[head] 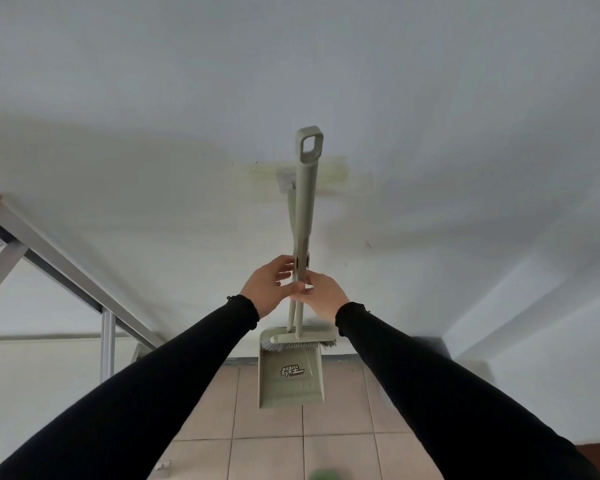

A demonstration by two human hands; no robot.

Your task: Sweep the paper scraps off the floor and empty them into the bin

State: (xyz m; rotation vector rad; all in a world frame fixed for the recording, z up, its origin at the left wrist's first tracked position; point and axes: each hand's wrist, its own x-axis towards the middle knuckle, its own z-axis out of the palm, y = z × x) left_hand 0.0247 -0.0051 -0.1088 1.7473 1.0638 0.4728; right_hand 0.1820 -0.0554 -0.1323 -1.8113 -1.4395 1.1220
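Observation:
A pale green broom and a matching dustpan stand clipped together against the white wall, their two handles side by side. The broom head sits across the top of the pan. My left hand touches the handles from the left with its fingers partly spread. My right hand pinches the handles from the right, just below the clip. No paper scraps and no bin are in view.
A grey metal frame slants along the left, with a vertical post under it. Beige floor tiles lie below the dustpan. A blurred green object shows at the bottom edge. Yellowed tape marks are on the wall.

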